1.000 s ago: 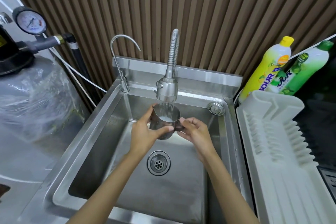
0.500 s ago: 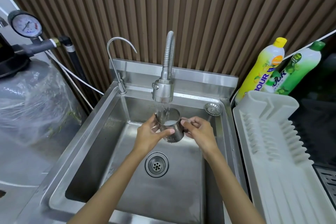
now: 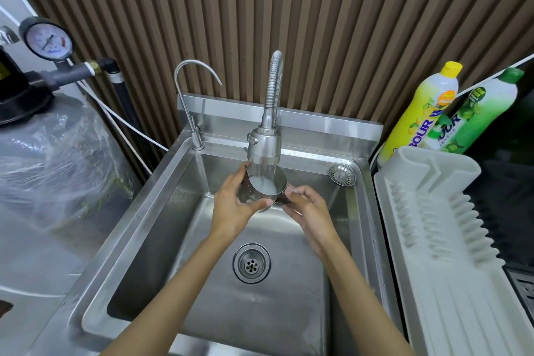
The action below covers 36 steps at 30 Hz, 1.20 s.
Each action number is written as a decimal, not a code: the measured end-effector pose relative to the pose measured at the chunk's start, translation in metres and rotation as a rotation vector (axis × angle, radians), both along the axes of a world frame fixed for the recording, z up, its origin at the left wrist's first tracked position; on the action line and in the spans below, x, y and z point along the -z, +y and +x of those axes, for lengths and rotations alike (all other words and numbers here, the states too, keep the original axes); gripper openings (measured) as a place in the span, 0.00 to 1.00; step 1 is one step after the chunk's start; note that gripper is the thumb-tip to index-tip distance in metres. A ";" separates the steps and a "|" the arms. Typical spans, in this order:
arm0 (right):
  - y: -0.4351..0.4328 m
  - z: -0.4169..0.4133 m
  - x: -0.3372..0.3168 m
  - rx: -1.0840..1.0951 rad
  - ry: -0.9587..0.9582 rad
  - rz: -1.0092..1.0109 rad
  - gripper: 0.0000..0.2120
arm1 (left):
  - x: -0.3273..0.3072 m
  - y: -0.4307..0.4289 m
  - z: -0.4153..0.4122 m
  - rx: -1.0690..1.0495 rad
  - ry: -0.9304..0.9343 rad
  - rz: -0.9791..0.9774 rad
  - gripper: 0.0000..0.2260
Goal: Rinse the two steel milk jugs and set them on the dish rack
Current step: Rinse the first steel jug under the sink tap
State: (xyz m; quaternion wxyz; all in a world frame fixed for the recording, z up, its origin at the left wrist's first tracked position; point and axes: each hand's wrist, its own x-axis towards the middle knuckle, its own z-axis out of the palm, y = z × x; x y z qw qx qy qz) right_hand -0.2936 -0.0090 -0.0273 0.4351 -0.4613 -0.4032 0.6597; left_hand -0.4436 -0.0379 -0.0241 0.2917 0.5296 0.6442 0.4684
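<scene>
The left hand (image 3: 234,205) is wrapped around the left side of a steel milk jug (image 3: 261,188), thumb across its near wall and fingers curled behind its far side, so the grip is closed on the body. The right hand (image 3: 310,211) closes on the jug from the right, its fingertips pinched at the rim and at what seems to be the handle, though the handle itself is mostly hidden by the fingers. The jug is held in the air over the far half of the sink (image 3: 138,243), directly under the spray head of the flexible tap (image 3: 264,144). Its long axis runs nearly upright but leans, with the open mouth tipped up and toward the near side, so the inside shows; its pointed lip appears to be at the far left, beside the left fingers. Water falls from the spray head straight into the mouth, and a pale, foamy pool sits inside. Below and nearer lies the round drain (image 3: 252,262) in the sink floor. A loose strainer (image 3: 342,175) rests on the far right ledge of the sink, and a thin gooseneck tap (image 3: 194,101) stands at the far left corner. To the right of the sink, just beside its edge, lies a white dish rack (image 3: 450,240), with nothing in its slots. Behind the rack stand a yellow bottle (image 3: 419,113) and a green bottle (image 3: 479,113), leaning against each other. Only one jug is in view.
</scene>
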 end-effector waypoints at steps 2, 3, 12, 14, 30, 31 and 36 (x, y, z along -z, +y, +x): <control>0.001 -0.002 0.000 0.007 -0.043 -0.022 0.08 | -0.002 -0.004 -0.002 -0.022 0.060 -0.010 0.37; 0.001 -0.002 0.000 0.009 -0.068 -0.031 0.07 | -0.002 -0.005 -0.004 -0.036 0.092 -0.025 0.39; 0.005 0.000 -0.007 0.045 -0.313 0.012 0.07 | 0.005 -0.014 0.000 -0.056 0.092 -0.148 0.36; 0.006 0.002 -0.009 0.059 -0.352 0.062 0.09 | 0.007 -0.012 0.000 -0.034 0.051 -0.169 0.32; 0.001 -0.001 -0.005 -0.003 -0.082 0.062 0.12 | 0.004 -0.002 -0.004 -0.013 -0.076 0.005 0.30; 0.000 -0.002 -0.006 -0.007 -0.061 0.048 0.12 | 0.003 -0.002 -0.005 -0.013 -0.058 0.010 0.32; 0.000 -0.008 -0.008 0.012 -0.034 -0.012 0.10 | -0.001 -0.004 -0.008 -0.028 0.030 0.027 0.36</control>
